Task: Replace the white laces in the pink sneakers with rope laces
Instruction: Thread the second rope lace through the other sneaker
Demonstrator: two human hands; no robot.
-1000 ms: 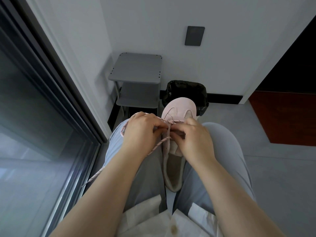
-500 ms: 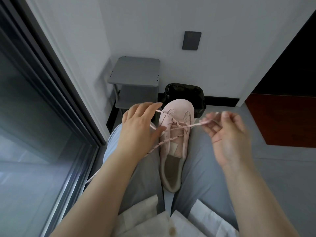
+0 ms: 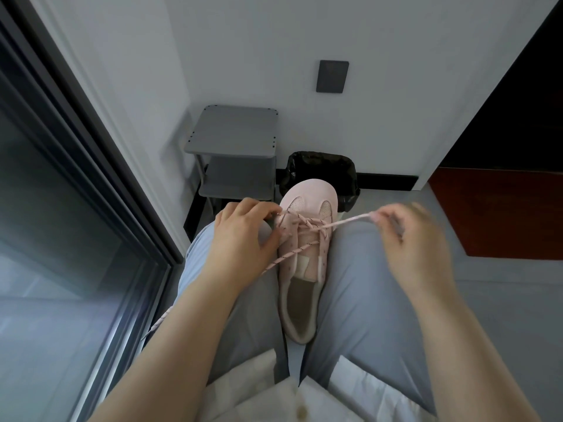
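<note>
A pink sneaker lies wedged between my thighs, toe pointing away from me. A pale pink rope lace with dark flecks crosses its front eyelets. My right hand, blurred, pinches one end of the lace and holds it taut out to the right of the shoe. My left hand rests against the shoe's left side, fingertips curled at the front eyelets and thumb against the shoe. The lace's other end runs under my left wrist and hangs off my left thigh.
A grey two-tier stand and a black-lined bin sit against the wall just beyond the shoe. A dark-framed glass door runs along my left. White cloth lies on my lap. Grey floor lies to the right.
My hands left the middle of the shoe. The right hand pulled a lace end out to the right, tightening it. The left hand shifted to the shoe's left side and curled its fingers.
</note>
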